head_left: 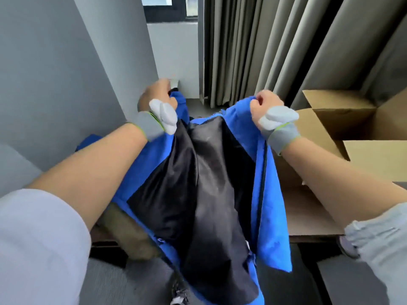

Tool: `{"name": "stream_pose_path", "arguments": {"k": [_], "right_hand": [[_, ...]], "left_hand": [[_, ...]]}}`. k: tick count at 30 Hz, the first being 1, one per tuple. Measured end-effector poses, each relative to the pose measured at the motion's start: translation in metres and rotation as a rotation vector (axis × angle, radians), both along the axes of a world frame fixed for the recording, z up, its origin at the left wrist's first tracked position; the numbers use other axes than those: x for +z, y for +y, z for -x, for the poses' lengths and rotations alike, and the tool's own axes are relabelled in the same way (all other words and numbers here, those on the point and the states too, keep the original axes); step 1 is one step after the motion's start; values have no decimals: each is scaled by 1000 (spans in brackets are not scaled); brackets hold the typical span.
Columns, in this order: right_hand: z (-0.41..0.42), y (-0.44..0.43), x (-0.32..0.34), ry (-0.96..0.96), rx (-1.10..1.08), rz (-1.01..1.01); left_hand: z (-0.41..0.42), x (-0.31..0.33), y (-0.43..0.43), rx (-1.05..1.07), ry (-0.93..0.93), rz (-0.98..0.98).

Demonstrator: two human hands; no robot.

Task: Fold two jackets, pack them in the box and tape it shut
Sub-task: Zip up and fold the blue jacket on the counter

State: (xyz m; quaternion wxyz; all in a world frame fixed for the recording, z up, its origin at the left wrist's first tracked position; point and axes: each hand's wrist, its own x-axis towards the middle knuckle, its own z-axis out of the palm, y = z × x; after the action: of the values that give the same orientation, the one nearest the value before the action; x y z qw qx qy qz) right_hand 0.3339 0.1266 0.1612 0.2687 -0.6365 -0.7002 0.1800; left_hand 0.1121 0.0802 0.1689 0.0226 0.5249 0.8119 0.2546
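Over the near edge of the tabletop (308, 212), left hand (154, 102) and right hand (264, 108) hoist the blue jacket (272, 194), fingers (256, 105) clenched on it: folding looks barely begun, so lay it flat next.

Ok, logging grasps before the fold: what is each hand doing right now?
Left hand: closed, gripping the blue jacket at its upper edge.
Right hand: closed, gripping the same jacket's other upper edge.

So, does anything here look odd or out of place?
Only the gloves: on the left hand and right hand they cover just wrist and thumb, leaving bare fingers gripping the blue jacket. The cardboard box stands open.
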Motion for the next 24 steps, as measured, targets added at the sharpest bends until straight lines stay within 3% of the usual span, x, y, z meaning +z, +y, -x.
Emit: {"name": "stream_pose_path", "arguments": {"k": [2,5,7,9,11,14,16,18,21,24], "right_hand": [[33,3,24,-123,163,-29],[64,-12,4,-362,358,77],[62,-31,-45,-497,458,213],[53,-57,-96,-613,551,396],[43,-69,-130,-625,543,586],[36,-63,-145,-496,505,784],[37,-47,-149,-297,440,770],[40,-21,-156,-87,299,718],[32,7,-164,-153,165,575],[26,22,-173,-198,40,669]], "left_hand": [[-32,19,10,-131,65,66],[-73,-18,-4,-324,88,407],[-83,-73,-31,-381,-89,656],[-89,-122,-65,-358,-461,911],[-92,-143,-81,-290,-774,1030],[-88,-136,-67,-197,-793,964],[-75,-128,-42,-117,-805,754],[-52,-126,-7,-35,-654,540],[-27,-135,18,-44,-365,592],[-16,-157,30,-124,-431,703]]}}
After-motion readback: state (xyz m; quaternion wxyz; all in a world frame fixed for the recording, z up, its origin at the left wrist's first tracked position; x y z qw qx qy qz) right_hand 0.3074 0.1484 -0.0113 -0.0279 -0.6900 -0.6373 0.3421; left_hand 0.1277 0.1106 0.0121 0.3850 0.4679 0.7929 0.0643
